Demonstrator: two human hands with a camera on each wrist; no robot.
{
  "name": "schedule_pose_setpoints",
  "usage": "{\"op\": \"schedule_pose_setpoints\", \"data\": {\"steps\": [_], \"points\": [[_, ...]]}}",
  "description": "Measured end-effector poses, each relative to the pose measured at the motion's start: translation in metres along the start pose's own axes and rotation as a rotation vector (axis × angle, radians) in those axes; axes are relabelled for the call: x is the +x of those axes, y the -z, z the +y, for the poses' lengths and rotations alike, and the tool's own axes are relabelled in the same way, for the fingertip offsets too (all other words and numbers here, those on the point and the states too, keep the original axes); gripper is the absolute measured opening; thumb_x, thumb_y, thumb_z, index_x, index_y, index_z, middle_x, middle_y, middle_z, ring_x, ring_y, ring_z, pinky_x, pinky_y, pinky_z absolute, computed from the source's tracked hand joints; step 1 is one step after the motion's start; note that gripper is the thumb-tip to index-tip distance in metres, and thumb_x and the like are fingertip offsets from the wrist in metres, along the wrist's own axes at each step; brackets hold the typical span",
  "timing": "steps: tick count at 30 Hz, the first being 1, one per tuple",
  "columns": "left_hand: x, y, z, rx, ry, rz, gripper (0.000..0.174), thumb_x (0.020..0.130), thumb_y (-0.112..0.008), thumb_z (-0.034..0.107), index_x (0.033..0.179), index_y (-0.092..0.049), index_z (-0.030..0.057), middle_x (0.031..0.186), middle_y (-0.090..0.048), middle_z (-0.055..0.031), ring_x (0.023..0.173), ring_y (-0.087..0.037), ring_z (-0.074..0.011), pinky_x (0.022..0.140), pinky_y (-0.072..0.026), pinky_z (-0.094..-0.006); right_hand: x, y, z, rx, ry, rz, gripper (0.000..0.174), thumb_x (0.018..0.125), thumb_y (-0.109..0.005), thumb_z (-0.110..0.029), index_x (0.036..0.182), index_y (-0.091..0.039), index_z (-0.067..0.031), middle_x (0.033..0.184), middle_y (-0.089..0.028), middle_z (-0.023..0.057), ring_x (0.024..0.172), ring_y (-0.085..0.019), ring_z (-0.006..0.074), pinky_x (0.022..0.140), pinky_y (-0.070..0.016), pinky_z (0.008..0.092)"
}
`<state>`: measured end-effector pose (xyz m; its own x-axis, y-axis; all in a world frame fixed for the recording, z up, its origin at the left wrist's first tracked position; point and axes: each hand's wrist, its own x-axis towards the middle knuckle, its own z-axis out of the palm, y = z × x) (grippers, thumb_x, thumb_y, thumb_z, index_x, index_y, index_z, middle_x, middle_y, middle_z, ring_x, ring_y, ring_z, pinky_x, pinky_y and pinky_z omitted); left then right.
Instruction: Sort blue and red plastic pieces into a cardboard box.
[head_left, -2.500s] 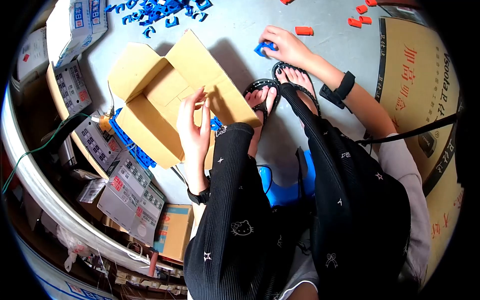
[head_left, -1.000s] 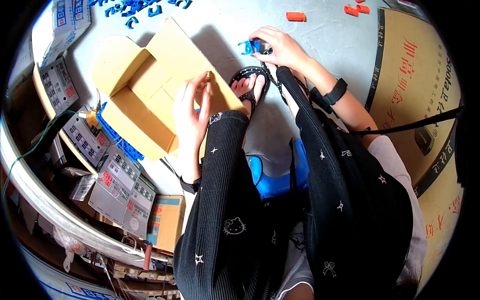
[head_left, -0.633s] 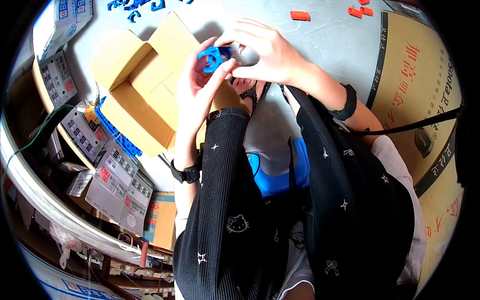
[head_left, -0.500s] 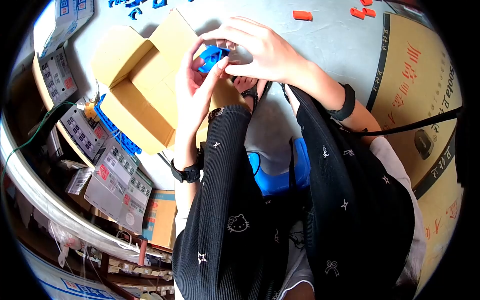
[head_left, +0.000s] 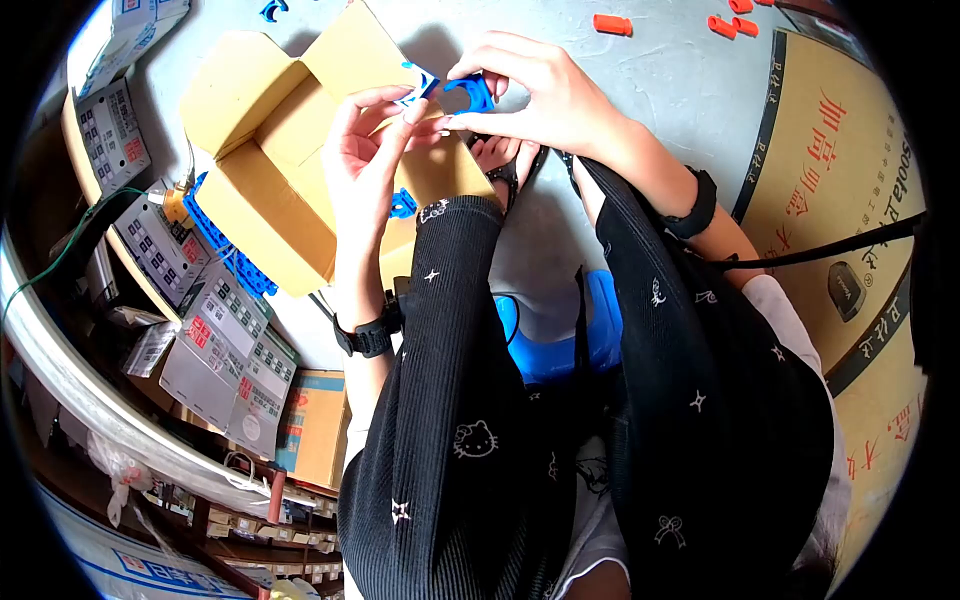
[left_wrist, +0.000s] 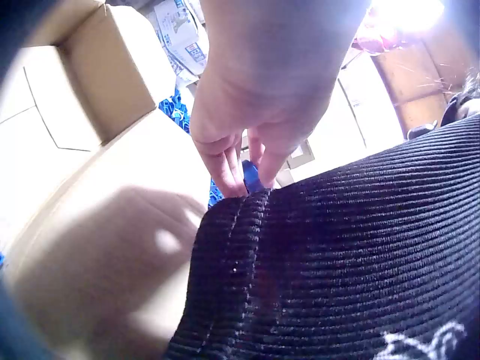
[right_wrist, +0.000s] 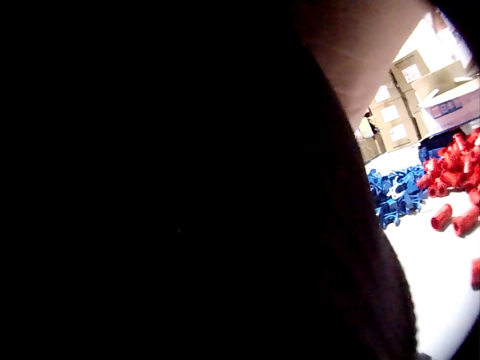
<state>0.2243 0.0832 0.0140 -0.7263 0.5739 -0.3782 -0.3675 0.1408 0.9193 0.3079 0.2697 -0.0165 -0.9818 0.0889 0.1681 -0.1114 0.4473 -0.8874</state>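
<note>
In the head view, my left hand (head_left: 365,150) pinches a small blue pipe clip (head_left: 422,86) between thumb and fingertips, above the open cardboard box (head_left: 262,195). Facing it, my right hand (head_left: 555,95) holds a second blue pipe clip (head_left: 474,94), its round mouth turned toward the left hand. The two clips are close together with a narrow gap between them. Part of a blue piece (left_wrist: 252,176) shows between the left fingers in the left wrist view. Another blue clip (head_left: 402,204) appears beside the left wrist, close to the knee.
Red tubes (head_left: 612,24) lie scattered on the grey floor. The right wrist view shows a heap of blue clips (right_wrist: 397,196) beside a red heap (right_wrist: 454,169). Stacked cartons (head_left: 225,375) line the left side; a large cardboard sheet (head_left: 810,190) lies at right.
My right hand has come up from the floor beside the foot with a blue clip and met my left hand over the box. The hands have since drawn slightly apart, a clip in each.
</note>
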Motion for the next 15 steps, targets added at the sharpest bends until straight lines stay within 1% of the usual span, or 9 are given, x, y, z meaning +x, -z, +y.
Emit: {"op": "schedule_pose_setpoints", "data": {"steps": [3,5,7,8,9,11,12,13,15], "points": [[-0.001,0.004,0.0,0.076,-0.028,-0.035,0.019,0.09,-0.059,0.005,0.108,-0.056,-0.001,0.101,-0.062,-0.0129,0.081,-0.065,-0.0172,0.073,-0.0538,-0.0275,0.0,0.0,0.001,-0.022,0.019,0.03,0.033,0.07,-0.08,-0.017,0.096,-0.064,-0.0031,0.088,-0.059,0.0043,0.073,-0.056,0.0142,0.066,-0.0481,0.0251],[-0.002,0.009,-0.001,0.12,-0.023,-0.121,0.015,0.094,-0.054,0.01,0.106,-0.057,0.0007,0.099,-0.061,-0.009,0.079,-0.061,-0.0137,0.073,-0.0489,-0.026,0.0,0.001,0.0,-0.045,0.038,0.065,0.033,0.07,-0.08,-0.017,0.095,-0.064,-0.0032,0.088,-0.059,0.0041,0.073,-0.056,0.0139,0.066,-0.0482,0.025],[-0.004,0.012,-0.001,0.101,0.014,-0.167,0.017,0.095,-0.05,0.012,0.107,-0.056,0.0014,0.098,-0.06,-0.0074,0.077,-0.059,-0.0124,0.072,-0.0462,-0.0247,0.002,0.005,0.001,-0.065,-0.019,0.139,0.037,0.071,-0.079,-0.031,0.094,-0.065,-0.006,0.083,-0.059,0.0053,0.07,-0.061,0.0136,0.065,-0.0517,0.023],[-0.006,0.013,-0.002,0.082,0.051,-0.214,0.019,0.097,-0.046,0.014,0.108,-0.055,0.0021,0.097,-0.06,-0.0058,0.075,-0.056,-0.011,0.071,-0.0436,-0.0233,0.002,0.005,0.003,-0.058,0.006,0.183,0.036,0.069,-0.081,-0.027,0.094,-0.066,-0.0057,0.08,-0.059,0.0045,0.066,-0.06,0.0094,0.06,-0.051,0.0199],[-0.007,0.01,-0.001,0.082,0.051,-0.213,0.019,0.097,-0.046,0.014,0.108,-0.055,0.0021,0.097,-0.06,-0.0058,0.075,-0.056,-0.011,0.071,-0.0436,-0.0233,0.002,0.006,0.0,-0.058,0.006,0.182,0.036,0.069,-0.081,-0.027,0.094,-0.066,-0.0057,0.08,-0.059,0.0045,0.066,-0.06,0.0094,0.06,-0.051,0.0199],[-0.009,0.002,0.0,0.04,0.1,-0.182,0.019,0.097,-0.042,0.013,0.109,-0.051,0.0031,0.095,-0.058,-0.0046,0.074,-0.054,-0.0099,0.07,-0.0417,-0.0224,0.003,0.006,-0.009,0.218,-0.087,0.054,0.035,0.07,-0.081,-0.024,0.095,-0.066,-0.0053,0.081,-0.06,0.0034,0.064,-0.058,0.0076,0.057,-0.0509,0.0186],[-0.009,-0.002,0.006,0.088,0.153,-0.173,0.019,0.095,-0.042,0.012,0.111,-0.048,0.0043,0.094,-0.057,-0.0042,0.076,-0.052,-0.0097,0.07,-0.0417,-0.0228,0.003,0.003,-0.007,0.182,0.022,0.019,0.035,0.071,-0.08,-0.021,0.099,-0.066,-0.0052,0.087,-0.06,0.0031,0.066,-0.058,0.0066,0.057,-0.0508,0.0175],[-0.009,-0.002,0.004,0.087,0.153,-0.173,0.019,0.095,-0.042,0.012,0.111,-0.048,0.0043,0.094,-0.057,-0.0042,0.076,-0.052,-0.0097,0.07,-0.0417,-0.0228,0.001,0.001,-0.009,0.274,-0.083,-0.094,0.036,0.072,-0.079,-0.02,0.103,-0.066,-0.0064,0.092,-0.06,0.0036,0.067,-0.059,0.0071,0.058,-0.0516,0.0185],[-0.008,-0.001,0.0,0.158,0.065,-0.157,0.018,0.095,-0.042,0.012,0.111,-0.047,0.0044,0.093,-0.056,-0.0041,0.081,-0.052,-0.0094,0.074,-0.0414,-0.0235,0.0,-0.003,-0.01,0.258,-0.018,-0.135,0.038,0.072,-0.079,-0.019,0.105,-0.066,-0.0078,0.094,-0.06,0.0037,0.068,-0.059,0.0084,0.06,-0.0522,0.0204]]}}
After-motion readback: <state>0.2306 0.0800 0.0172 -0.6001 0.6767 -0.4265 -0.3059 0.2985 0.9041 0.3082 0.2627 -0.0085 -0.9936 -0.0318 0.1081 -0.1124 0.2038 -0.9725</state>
